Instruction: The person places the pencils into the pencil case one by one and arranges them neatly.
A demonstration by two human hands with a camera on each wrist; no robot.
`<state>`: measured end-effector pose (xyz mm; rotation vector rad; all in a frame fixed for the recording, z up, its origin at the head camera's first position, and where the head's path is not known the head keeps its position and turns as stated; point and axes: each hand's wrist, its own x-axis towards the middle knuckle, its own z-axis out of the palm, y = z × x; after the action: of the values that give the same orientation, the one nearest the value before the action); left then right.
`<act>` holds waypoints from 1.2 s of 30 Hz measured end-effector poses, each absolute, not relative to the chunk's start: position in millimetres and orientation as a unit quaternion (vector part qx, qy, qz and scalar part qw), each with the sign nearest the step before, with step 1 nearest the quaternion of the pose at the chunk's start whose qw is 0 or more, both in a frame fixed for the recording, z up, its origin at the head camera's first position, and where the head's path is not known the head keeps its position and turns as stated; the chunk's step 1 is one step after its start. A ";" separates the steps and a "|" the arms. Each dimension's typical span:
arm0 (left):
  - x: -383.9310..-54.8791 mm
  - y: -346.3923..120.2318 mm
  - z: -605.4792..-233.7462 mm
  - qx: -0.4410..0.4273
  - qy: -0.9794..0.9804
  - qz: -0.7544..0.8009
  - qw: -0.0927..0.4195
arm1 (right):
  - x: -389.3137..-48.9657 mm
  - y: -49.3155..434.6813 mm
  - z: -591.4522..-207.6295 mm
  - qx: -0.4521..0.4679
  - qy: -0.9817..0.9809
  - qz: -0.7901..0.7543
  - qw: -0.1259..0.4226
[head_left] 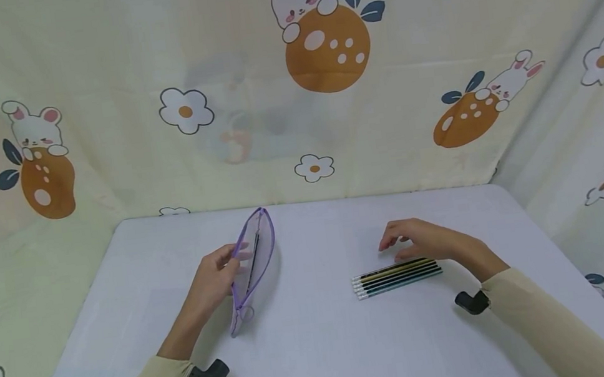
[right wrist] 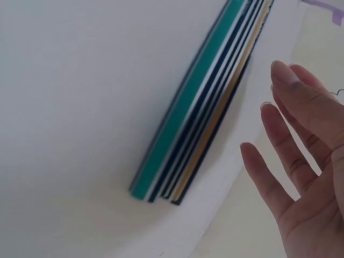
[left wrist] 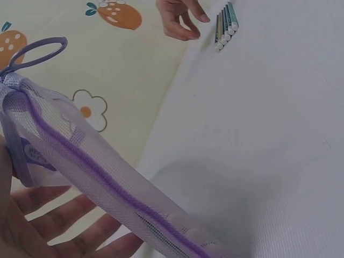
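My left hand (head_left: 216, 279) grips the edge of a pale purple mesh zip pouch (head_left: 265, 249), tilted upright over the left half of the table. Inside the pouch a dark pencil (head_left: 255, 260) shows. In the left wrist view the pouch (left wrist: 121, 174) has a purple zip strip and a loop (left wrist: 40, 55) at one end, the fingers spread behind the mesh. My right hand (head_left: 427, 239), fingers loosely bent and holding nothing, hovers at the far side of several striped pencils (head_left: 398, 278) lying side by side. In the right wrist view these pencils (right wrist: 188, 113) are green, dark and gold.
The white table (head_left: 322, 349) ends at a back edge against a cream curtain (head_left: 122, 154) printed with rabbits and flowers. Black wrist devices sit at both sleeves, the left one (head_left: 209, 376) and the right one (head_left: 471, 302), low over the table.
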<state>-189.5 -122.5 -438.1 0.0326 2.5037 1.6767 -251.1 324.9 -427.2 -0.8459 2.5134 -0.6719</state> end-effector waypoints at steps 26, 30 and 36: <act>-189.8 -123.6 -439.6 0.010 0.828 0.556 0.065 | -249.8 341.1 -442.9 -0.292 0.929 -0.137 0.180; -189.5 -123.7 -439.3 0.012 0.829 0.555 0.065 | -250.5 340.7 -444.8 -0.278 0.934 -0.128 0.183; -189.4 -124.0 -439.1 0.015 0.832 0.552 0.061 | -249.3 341.3 -444.4 -0.278 0.938 -0.115 0.173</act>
<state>-189.4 -124.0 -439.1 0.0442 2.5171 1.6690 -249.3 341.3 -444.4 -0.7893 2.6598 -0.3271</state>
